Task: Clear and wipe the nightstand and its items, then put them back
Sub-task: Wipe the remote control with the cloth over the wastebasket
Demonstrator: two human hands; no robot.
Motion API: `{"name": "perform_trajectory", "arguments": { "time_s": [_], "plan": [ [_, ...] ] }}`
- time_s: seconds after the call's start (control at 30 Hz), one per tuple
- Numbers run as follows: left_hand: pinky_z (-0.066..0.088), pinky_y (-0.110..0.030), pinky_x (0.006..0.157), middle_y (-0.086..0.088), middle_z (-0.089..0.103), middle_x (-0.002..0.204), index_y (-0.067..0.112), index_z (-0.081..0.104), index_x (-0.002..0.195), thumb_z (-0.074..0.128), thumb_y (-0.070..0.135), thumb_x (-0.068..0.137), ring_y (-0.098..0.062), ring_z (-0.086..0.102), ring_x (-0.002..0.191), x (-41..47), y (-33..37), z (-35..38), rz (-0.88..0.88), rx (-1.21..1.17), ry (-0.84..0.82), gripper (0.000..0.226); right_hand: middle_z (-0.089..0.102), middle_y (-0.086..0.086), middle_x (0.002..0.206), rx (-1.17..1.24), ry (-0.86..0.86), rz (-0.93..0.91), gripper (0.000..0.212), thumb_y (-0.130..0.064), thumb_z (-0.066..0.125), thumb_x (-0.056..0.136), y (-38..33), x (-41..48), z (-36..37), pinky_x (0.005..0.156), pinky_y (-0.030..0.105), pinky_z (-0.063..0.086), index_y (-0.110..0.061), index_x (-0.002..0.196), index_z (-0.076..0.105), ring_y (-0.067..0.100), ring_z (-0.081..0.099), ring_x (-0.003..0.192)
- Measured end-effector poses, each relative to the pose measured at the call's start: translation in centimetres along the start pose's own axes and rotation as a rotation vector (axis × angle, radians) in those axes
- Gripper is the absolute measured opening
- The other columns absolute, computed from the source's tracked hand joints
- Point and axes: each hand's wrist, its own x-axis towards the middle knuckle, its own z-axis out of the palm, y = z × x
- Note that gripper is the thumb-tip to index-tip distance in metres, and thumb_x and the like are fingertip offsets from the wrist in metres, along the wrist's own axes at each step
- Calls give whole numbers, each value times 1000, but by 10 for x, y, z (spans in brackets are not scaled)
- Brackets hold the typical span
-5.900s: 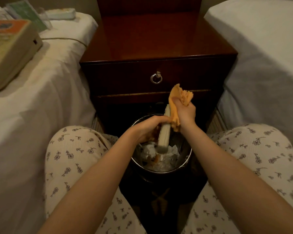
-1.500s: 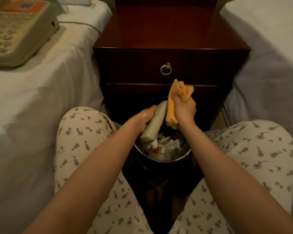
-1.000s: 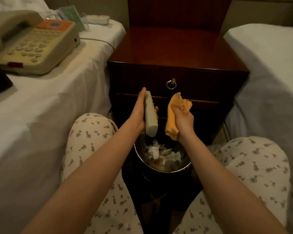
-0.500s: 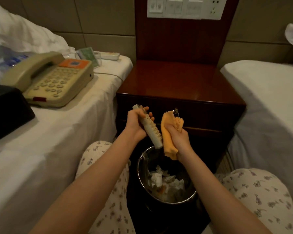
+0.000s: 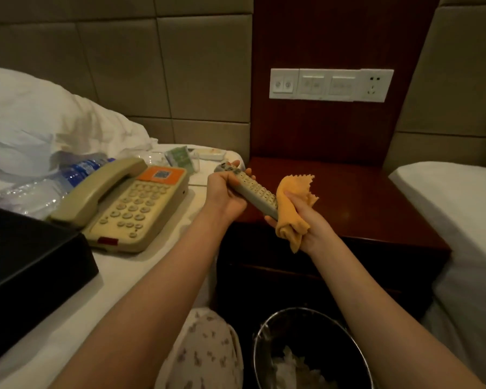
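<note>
1. Nightstand (image 5: 362, 197) front, dark wood, rises just behind a round metal bin (image 5: 264, 357) with crumpled white paper (image 5: 292, 366) inside. A knee (image 5: 205, 349) in flower-print cloth is beside the bin on the left.
2. On the left bed (image 5: 110, 276), near its front edge, sits a black box (image 5: 26, 262). Just behind it lies a beige telephone (image 5: 124, 203) bearing an orange label (image 5: 162, 174) with a QR code; its other print is too small to read.
3. Above the nightstand's front left corner, clear of the wood, the left hand (image 5: 225, 192) has its fingers wrapped round the upper end of a beige remote control (image 5: 250, 190), which is held button side up and slants down to the right.
4. The right hand (image 5: 312, 223) has its fingers clamped on a bunched orange cloth (image 5: 289, 203), and the cloth covers the remote's lower end.
5. Behind the telephone lie a clear water bottle (image 5: 54, 181) with a blue label, unreadable, a green packet (image 5: 180, 158) and a small white tray (image 5: 209, 154), in front of a white pillow (image 5: 40, 122).
6. A second bed (image 5: 446, 206) touches the nightstand's right edge.
7. Farthest, a white switch and socket panel (image 5: 331, 85) is set in the wooden back panel.
</note>
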Motion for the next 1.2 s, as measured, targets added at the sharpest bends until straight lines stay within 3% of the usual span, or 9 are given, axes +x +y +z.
{"name": "perform_trajectory", "arguments": {
  "time_s": [0.1,0.2,0.37,0.5,0.63,0.77,0.9,1.07,1.2],
  "plan": [
    [47,-38,82,-13,46,96,3,47,96,32,-4,49,-31,50,92,22,23,11,22,155,87,50,54,16,90,-11,9,-51,31,-24,61,89,-14,19,23,43,33,55,-11,111,44,29,59,76],
    [47,-36,80,-13,45,94,5,46,85,29,-9,73,-30,47,95,45,45,13,45,320,134,24,58,16,94,-41,44,-104,33,-22,66,86,-26,46,43,47,34,57,-10,109,46,31,62,80],
    [40,-33,93,-15,46,108,6,45,76,33,-4,83,-27,48,100,87,71,5,47,505,201,17,60,15,121,-121,138,-192,59,-24,74,78,-31,94,79,93,49,50,-7,129,49,34,61,106],
    [40,-26,59,-13,48,97,1,53,89,44,1,82,-21,51,78,124,98,-2,153,814,288,11,59,12,124,-174,147,-250,55,-22,72,81,-39,127,107,87,35,46,-5,129,51,30,57,112],
    [44,-27,65,-13,55,98,-2,56,105,46,8,86,-21,54,79,153,132,-11,255,1096,338,24,59,10,125,-240,135,-277,52,-23,72,81,-43,165,132,84,33,43,-5,127,54,30,56,113],
    [37,-29,69,-9,49,81,3,54,82,43,6,88,-23,44,73,173,150,-25,317,1309,336,13,58,12,125,-313,109,-250,51,-24,72,82,-37,204,149,89,35,43,-5,125,54,31,55,115],
    [44,-35,76,-17,52,111,-3,52,120,47,14,90,-28,49,94,182,152,-34,104,1533,291,35,60,11,120,-427,99,-216,53,-30,73,80,-24,231,157,97,38,45,-5,123,56,32,56,111],
    [52,-31,61,-14,51,111,7,39,132,54,28,90,-28,55,92,175,151,-32,-160,1706,159,49,60,14,122,-495,29,-172,51,-26,70,83,-14,245,166,100,44,45,-4,126,53,32,57,111],
    [45,-33,91,-11,53,128,12,45,129,60,40,86,-24,53,105,173,157,-32,-217,1858,103,53,60,15,122,-495,16,-150,47,-24,67,85,-14,247,173,100,43,45,-4,126,53,31,57,112]
  ]
}}
